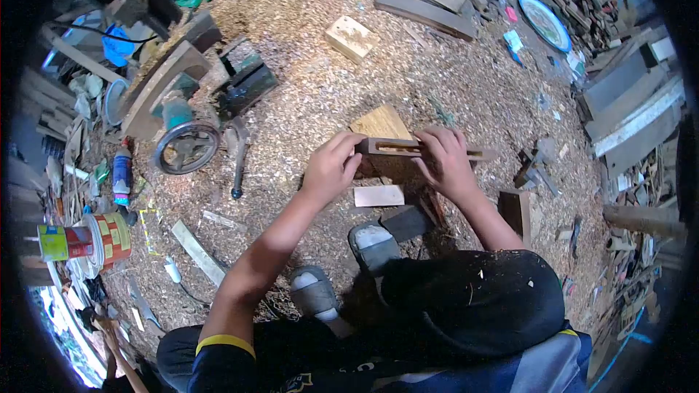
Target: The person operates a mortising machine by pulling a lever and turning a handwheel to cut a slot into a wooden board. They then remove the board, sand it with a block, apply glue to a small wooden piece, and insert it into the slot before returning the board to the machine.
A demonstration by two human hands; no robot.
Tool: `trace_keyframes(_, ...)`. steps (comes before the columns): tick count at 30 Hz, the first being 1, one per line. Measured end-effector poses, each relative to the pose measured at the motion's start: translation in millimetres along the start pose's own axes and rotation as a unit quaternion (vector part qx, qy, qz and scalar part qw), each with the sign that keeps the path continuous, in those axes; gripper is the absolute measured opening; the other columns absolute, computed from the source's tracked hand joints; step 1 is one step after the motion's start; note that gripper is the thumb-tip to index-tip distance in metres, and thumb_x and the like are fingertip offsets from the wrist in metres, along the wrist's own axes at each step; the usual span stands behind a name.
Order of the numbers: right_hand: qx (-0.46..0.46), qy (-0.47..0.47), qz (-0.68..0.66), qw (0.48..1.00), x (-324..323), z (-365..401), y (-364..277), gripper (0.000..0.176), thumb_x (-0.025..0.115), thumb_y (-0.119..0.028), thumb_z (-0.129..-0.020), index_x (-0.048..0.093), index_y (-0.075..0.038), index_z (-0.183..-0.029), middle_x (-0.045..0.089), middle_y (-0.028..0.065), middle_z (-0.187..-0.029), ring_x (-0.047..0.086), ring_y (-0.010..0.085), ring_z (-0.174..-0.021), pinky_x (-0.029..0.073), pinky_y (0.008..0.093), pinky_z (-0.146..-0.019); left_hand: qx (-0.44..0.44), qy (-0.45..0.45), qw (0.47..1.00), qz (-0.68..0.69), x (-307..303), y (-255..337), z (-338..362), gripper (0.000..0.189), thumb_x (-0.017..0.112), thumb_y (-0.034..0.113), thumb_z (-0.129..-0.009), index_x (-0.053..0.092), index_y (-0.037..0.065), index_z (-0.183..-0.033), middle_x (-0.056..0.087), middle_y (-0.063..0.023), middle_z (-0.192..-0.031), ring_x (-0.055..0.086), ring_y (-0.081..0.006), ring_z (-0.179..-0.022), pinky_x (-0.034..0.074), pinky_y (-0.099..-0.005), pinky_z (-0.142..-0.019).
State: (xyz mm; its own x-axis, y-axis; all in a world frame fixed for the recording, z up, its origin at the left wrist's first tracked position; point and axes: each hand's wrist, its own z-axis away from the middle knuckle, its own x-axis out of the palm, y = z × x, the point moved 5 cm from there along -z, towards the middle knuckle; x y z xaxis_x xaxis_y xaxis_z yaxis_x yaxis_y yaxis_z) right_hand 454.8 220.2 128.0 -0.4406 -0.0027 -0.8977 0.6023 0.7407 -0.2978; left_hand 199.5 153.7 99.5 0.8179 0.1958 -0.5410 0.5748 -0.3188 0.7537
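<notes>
A dark wooden piece (370, 147) with a long slot along its upper face lies between my two hands, in front of a pale wood block (384, 121). My left hand (329, 167) has its fingers and thumb closed on the left end of the piece. At its right part, my right hand (445, 163) grips it with bent fingers. A thin strip (480, 154) sticks out to the right beyond my right hand. Just below the piece lies a small light rectangular block (378, 196), beside a dark flat block (406, 223) near my sandalled feet.
A machine with a handwheel (186, 147) and lever stands at the left. Wood shavings (291, 51) cover the ground. A pale block (352, 38) and dark beam (426, 13) lie farther off. Tins (109, 239) are at the left; another person's hand (106, 326) shows lower left.
</notes>
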Motion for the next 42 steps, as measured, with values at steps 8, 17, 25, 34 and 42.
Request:
trace_keyframes(8, -0.082, 0.05, -0.086, 0.992, -0.8, -61.0, -48.1, 0.05, 0.083, -0.015, -0.09, 0.07, -0.008, -0.138, 0.069, 0.0132, -0.112, 0.066, 0.0354, -0.104, 0.048, 0.0496, -0.097, -0.09, -0.033, 0.99, -0.1, -98.5, 40.4, -2.5, 0.039, 0.077, 0.015, -0.096, 0.069, 0.005, -0.134, 0.074, -0.0179, -0.122, 0.075, -0.0405, -0.107, 0.062, -0.0447, -0.091)
trace_keyframes(17, -0.264, 0.174, -0.217, 0.923, -30.0, -156.5, -114.2, 0.037, 0.09, -0.015, -0.079, 0.074, -0.012, -0.113, 0.077, 0.0096, -0.114, 0.072, 0.0329, -0.097, 0.053, 0.0472, -0.085, -0.037, -0.145, 0.947, -0.285, -224.7, 115.3, -6.2, 0.07, 0.075, 0.003, -0.093, 0.06, 0.028, -0.156, 0.069, -0.0144, -0.124, 0.073, -0.0375, -0.104, 0.063, -0.0429, -0.088)
trace_keyframes(25, -0.336, 0.169, -0.224, 0.899, -62.9, -212.9, -153.5, 0.05, 0.091, -0.017, -0.08, 0.073, -0.011, -0.126, 0.077, 0.0086, -0.119, 0.073, 0.0296, -0.103, 0.054, 0.0461, -0.091, -0.137, -0.118, 0.927, -0.329, -279.9, 140.6, -13.6, 0.062, 0.078, 0.009, -0.091, 0.058, 0.009, -0.15, 0.069, -0.0194, -0.134, 0.07, -0.0404, -0.121, 0.059, -0.0477, -0.102)
trace_keyframes(34, -0.341, 0.176, -0.194, 0.903, -44.4, -243.8, -147.2, 0.048, 0.09, -0.017, -0.078, 0.076, -0.01, -0.124, 0.075, 0.0073, -0.115, 0.071, 0.0288, -0.1, 0.052, 0.0445, -0.086, -0.082, -0.093, 0.909, -0.399, -319.4, 122.5, -12.0, 0.047, 0.076, 0.012, -0.093, 0.066, 0.004, -0.138, 0.07, -0.0195, -0.132, 0.067, -0.0419, -0.122, 0.054, -0.0503, -0.106)
trace_keyframes(42, -0.393, 0.167, -0.105, 0.898, -59.2, -255.1, -164.2, 0.044, 0.084, -0.025, -0.085, 0.076, -0.009, -0.126, 0.074, 0.0063, -0.113, 0.07, 0.0258, -0.1, 0.052, 0.0432, -0.088, -0.029, -0.036, 0.9, -0.433, -348.0, 60.2, -19.9, 0.038, 0.071, 0.005, -0.093, 0.068, 0.003, -0.131, 0.067, -0.0182, -0.134, 0.064, -0.0412, -0.125, 0.05, -0.051, -0.107)
